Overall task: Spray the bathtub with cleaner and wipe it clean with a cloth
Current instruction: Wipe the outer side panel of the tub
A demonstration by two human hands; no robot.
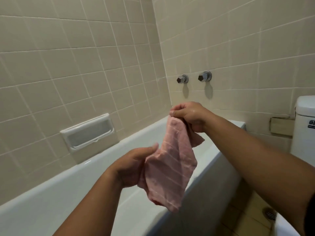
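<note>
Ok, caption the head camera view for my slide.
A pink cloth held by the left hand and right hand above the white bathtub.

This is a bathroom. A white bathtub (59,184) runs along beige tiled walls (68,57) that meet in a corner. A recessed ceramic soap dish (87,132) is set into the tiles above the tub's far rim. A metal tap handle (182,78) and a second tap handle (205,76) project from the end wall. A toilet cistern (305,126) stands beside the tub's end, near a floor drain (270,214).
</note>
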